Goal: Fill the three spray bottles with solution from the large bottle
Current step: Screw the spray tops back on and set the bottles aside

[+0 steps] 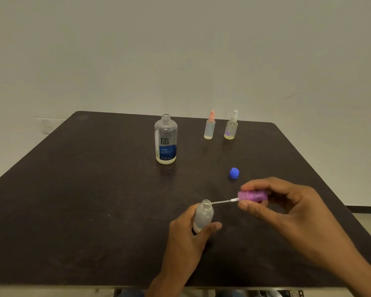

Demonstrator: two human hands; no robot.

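Note:
My left hand grips a small clear spray bottle with its neck open, tilted a little above the dark table. My right hand pinches the purple spray head sideways, and the tip of its thin white dip tube is at the bottle's mouth. The large solution bottle stands uncapped at the table's middle back, with a little liquid at its bottom. Its blue cap lies on the table to the right. A pink-topped spray bottle and a white-topped spray bottle stand capped at the back right.
A pale wall rises behind the table. The table's front edge runs just below my forearms, and its right edge slopes away past my right wrist.

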